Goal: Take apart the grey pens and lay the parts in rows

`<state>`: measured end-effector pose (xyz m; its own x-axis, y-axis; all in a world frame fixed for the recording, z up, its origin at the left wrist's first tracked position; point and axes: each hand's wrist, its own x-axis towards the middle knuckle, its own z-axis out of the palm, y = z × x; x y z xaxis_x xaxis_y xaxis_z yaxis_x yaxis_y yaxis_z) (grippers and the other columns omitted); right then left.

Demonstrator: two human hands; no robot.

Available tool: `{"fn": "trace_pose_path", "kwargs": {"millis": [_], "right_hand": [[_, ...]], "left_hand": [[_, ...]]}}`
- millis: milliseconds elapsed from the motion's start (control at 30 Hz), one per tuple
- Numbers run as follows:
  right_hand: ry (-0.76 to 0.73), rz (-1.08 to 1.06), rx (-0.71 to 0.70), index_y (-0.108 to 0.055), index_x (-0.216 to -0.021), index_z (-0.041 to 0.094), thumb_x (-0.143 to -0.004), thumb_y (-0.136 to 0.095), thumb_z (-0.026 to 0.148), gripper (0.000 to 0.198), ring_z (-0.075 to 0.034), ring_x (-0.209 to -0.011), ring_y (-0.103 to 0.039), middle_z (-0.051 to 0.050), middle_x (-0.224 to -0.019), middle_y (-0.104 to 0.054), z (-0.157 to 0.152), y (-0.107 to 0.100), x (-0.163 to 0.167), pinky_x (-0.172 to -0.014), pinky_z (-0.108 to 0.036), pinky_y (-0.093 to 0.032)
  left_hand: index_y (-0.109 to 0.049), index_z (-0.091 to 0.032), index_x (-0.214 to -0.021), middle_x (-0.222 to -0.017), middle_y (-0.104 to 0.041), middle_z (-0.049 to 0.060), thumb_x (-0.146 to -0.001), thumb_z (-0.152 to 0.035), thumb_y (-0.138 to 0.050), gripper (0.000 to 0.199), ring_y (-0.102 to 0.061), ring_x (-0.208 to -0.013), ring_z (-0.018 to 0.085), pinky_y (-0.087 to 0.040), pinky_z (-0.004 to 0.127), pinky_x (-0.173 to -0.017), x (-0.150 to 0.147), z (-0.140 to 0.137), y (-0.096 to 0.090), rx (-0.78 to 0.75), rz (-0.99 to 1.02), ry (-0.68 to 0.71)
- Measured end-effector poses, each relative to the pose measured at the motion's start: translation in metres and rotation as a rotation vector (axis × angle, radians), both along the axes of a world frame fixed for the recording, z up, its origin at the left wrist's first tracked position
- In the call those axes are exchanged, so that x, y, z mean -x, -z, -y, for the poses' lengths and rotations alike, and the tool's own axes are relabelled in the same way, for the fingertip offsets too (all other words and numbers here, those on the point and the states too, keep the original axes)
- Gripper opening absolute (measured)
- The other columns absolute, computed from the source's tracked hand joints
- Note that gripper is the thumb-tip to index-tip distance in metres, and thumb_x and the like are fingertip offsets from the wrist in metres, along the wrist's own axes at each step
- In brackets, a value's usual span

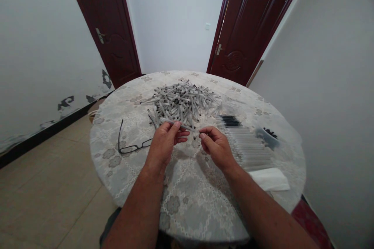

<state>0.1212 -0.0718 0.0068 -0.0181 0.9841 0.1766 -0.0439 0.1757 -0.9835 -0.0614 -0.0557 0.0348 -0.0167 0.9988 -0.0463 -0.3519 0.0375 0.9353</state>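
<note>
My left hand (168, 139) grips a slim, whitish, pen-like tube (187, 127) between thumb and fingers, its far end pointing right. My right hand (214, 143) is closed in a pinch just right of that end; whatever sits between its fingertips is too small to make out. Behind both hands lies a large loose pile of similar tubes (182, 101), many with dark tips. To the right of my right hand, clear tubes (248, 148) lie side by side in a neat row, with a bunch of black-ended ones (230, 121) at its far end.
Small black pieces sit in a clear container (268, 136) at the right. A folded white tissue (270, 179) lies below the tube row. Eyeglasses (130, 149) rest left of my left hand. A patterned cloth covers the round table (187, 221). Clear plastic (230, 105) lies beside the pile.
</note>
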Motion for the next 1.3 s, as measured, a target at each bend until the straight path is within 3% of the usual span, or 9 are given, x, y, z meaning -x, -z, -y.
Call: {"fn": "trace_pose_path", "kwargs": {"millis": [300, 467, 567, 667, 767, 833, 967, 1167, 1300], "right_hand": [[-0.078, 0.122, -0.019, -0.072, -0.107, 0.021, -0.092, -0.065, 0.041, 0.026, -0.012, -0.051, -0.044, 0.006, -0.059, -0.052, 0.002, -0.003, -0.004, -0.05, -0.025, -0.035], [0.001, 0.478, -0.228, -0.074, -0.102, 0.023, -0.093, -0.063, 0.033, 0.018, -0.016, -0.067, -0.057, 0.001, -0.074, -0.065, -0.003, -0.021, -0.028, -0.064, -0.027, -0.043], [0.273, 0.664, -0.316, -0.072, -0.093, 0.022, -0.093, -0.062, 0.031, 0.013, -0.017, -0.072, -0.06, -0.001, -0.078, -0.068, -0.011, -0.032, -0.063, -0.07, -0.029, -0.044], [0.684, 0.752, -0.3, -0.071, -0.093, 0.02, -0.093, -0.059, 0.034, 0.018, -0.021, -0.075, -0.062, -0.005, -0.083, -0.07, -0.018, -0.034, -0.111, -0.076, -0.033, -0.046], [1.055, 0.8, -0.307, -0.07, -0.112, 0.015, -0.09, -0.058, 0.03, 0.029, -0.026, -0.089, -0.063, -0.011, -0.096, -0.071, -0.025, -0.028, -0.152, -0.088, -0.04, -0.047], [1.15, 0.805, -0.346, -0.066, -0.125, 0.012, -0.089, -0.057, 0.027, 0.04, -0.028, -0.097, -0.062, -0.014, -0.105, -0.07, -0.028, -0.024, -0.164, -0.095, -0.043, -0.046], [0.979, 0.697, -0.414, -0.068, -0.123, 0.015, -0.095, -0.053, 0.028, 0.035, -0.023, -0.086, -0.062, -0.013, -0.109, -0.071, -0.028, -0.022, -0.133, -0.089, -0.038, -0.049], [0.267, 0.656, -0.559, -0.07, -0.114, 0.019, -0.098, -0.058, 0.026, 0.021, -0.016, -0.077, -0.061, -0.007, -0.1, -0.071, -0.006, -0.018, -0.036, -0.079, -0.029, -0.049], [0.086, 0.692, -0.575, -0.07, -0.106, 0.019, -0.098, -0.061, 0.025, 0.013, -0.017, -0.08, -0.061, -0.005, -0.093, -0.069, 0.006, -0.014, -0.008, -0.077, -0.028, -0.048]], "left_hand": [[-0.047, -0.023, -0.1, -0.092, -0.072, 0.001, -0.091, -0.05, -0.065, 0.034, -0.079, -0.082, 0.023, -0.065, 0.042, -0.073, -0.002, 0.0, -0.002, -0.044, 0.095, 0.003], [-0.048, -0.024, -0.101, -0.092, -0.069, -0.001, -0.09, -0.049, -0.067, 0.033, -0.079, -0.081, 0.024, -0.066, 0.045, -0.072, 0.0, 0.0, -0.004, -0.052, 0.089, -0.031], [-0.049, -0.025, -0.099, -0.092, -0.069, 0.0, -0.088, -0.049, -0.07, 0.035, -0.079, -0.079, 0.026, -0.066, 0.046, -0.071, 0.0, -0.001, -0.006, -0.044, 0.079, -0.025], [-0.049, -0.025, -0.101, -0.093, -0.069, 0.0, -0.088, -0.048, -0.071, 0.034, -0.079, -0.08, 0.027, -0.066, 0.047, -0.071, 0.0, 0.0, -0.008, -0.029, 0.067, -0.002], [-0.049, -0.025, -0.101, -0.093, -0.069, -0.002, -0.089, -0.048, -0.069, 0.033, -0.079, -0.08, 0.027, -0.066, 0.046, -0.07, -0.002, 0.001, -0.007, -0.025, 0.051, 0.02], [-0.049, -0.025, -0.102, -0.094, -0.069, -0.001, -0.09, -0.049, -0.068, 0.033, -0.079, -0.08, 0.027, -0.066, 0.046, -0.069, -0.003, 0.001, -0.005, -0.025, 0.042, 0.032], [-0.048, -0.025, -0.105, -0.094, -0.069, -0.001, -0.09, -0.05, -0.067, 0.035, -0.079, -0.08, 0.027, -0.066, 0.046, -0.069, -0.006, 0.002, -0.005, -0.011, 0.028, 0.061], [-0.048, -0.025, -0.105, -0.098, -0.068, -0.001, -0.093, -0.048, -0.064, 0.031, -0.079, -0.08, 0.024, -0.066, 0.044, -0.07, -0.01, 0.004, -0.004, -0.017, -0.019, 0.122], [-0.049, -0.025, -0.107, -0.101, -0.067, -0.001, -0.094, -0.05, -0.063, 0.031, -0.078, -0.081, 0.022, -0.066, 0.042, -0.072, -0.009, 0.004, 0.001, -0.037, -0.064, 0.145]]}}
